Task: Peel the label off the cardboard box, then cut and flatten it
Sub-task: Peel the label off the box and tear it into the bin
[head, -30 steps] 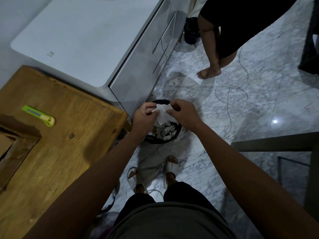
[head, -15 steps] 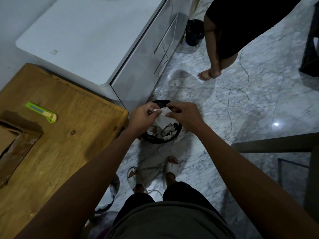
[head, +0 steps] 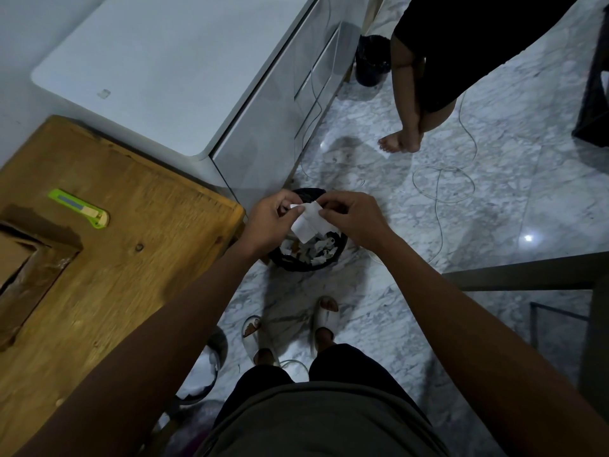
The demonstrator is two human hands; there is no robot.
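Two hands: your left hand (head: 268, 222) and right hand (head: 354, 219) pinch the label (head: 308, 222), centre frame.
Bin (head: 341, 247): directly under it (just drop).
Box (head: 23, 268): far left, nearer your left hand.

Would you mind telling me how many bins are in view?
2, perhaps more. One bin sits under the hands, full of paper scraps; a second bin stands by the cabinet's far end. A round container beneath the table edge might be another.

Dim room: marble floor (head: 494, 209), white cabinet (head: 171, 70), wooden table (head: 131, 258)
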